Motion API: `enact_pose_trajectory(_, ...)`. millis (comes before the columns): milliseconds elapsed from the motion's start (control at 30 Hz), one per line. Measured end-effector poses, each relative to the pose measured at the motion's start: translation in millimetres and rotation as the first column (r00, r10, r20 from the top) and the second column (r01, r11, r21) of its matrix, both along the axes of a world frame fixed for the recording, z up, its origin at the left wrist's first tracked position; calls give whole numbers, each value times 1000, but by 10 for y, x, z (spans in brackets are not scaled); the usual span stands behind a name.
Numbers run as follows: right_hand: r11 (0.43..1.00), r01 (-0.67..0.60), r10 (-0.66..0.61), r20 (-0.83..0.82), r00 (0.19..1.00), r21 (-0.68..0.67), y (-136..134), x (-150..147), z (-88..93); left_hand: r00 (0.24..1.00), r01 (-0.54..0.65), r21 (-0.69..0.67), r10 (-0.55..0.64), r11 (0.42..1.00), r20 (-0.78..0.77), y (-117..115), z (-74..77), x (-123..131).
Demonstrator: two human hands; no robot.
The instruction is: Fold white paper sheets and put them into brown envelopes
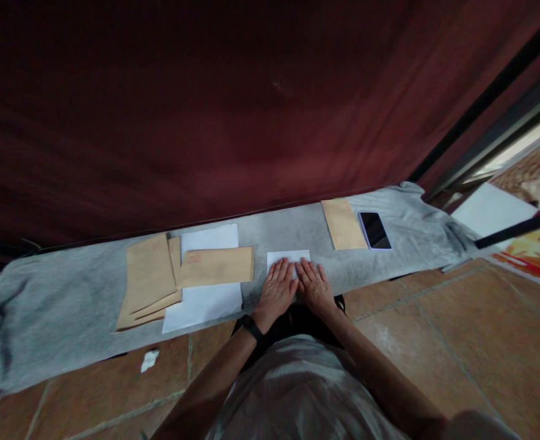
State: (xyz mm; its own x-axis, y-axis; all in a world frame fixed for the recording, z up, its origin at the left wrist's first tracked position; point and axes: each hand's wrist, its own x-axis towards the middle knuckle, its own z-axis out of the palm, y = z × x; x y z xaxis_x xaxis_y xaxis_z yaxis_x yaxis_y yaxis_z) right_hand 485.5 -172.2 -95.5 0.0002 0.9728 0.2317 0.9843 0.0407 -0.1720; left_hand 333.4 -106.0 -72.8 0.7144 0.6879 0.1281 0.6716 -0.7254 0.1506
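A small white sheet of paper (288,255), apparently folded, lies on the grey cloth in front of me. Flat on its left part rests my left hand (278,286), fingers stretched out. My right hand (314,285) lies beside it, fingers also extended over the paper's right part. The two hands nearly meet at the thumbs and cover the sheet's near portion. To the left, brown envelopes (217,266) lie across larger white sheets (210,305). Further left is a fanned stack of brown envelopes (151,272). On the right lies a single brown envelope (343,224).
A phone (375,231) with a dark screen lies right of the single envelope. Grey cloth (68,305) covers the narrow bench. A dark red wall (251,122) rises behind it. Below is a tiled floor (412,342) with a crumpled white scrap (149,360).
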Motion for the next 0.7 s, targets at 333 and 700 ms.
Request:
enact_pose_trajectory(333,998,-11,11,12,1000,68,-9,-11,-18,996,-87,-64,85,994,-42,217,-110,185)
enact_pose_trajectory(700,999,31,-30,-46,999,34,-2,-24,15,982,-188,12,189,982,-26,252,-173,-57)
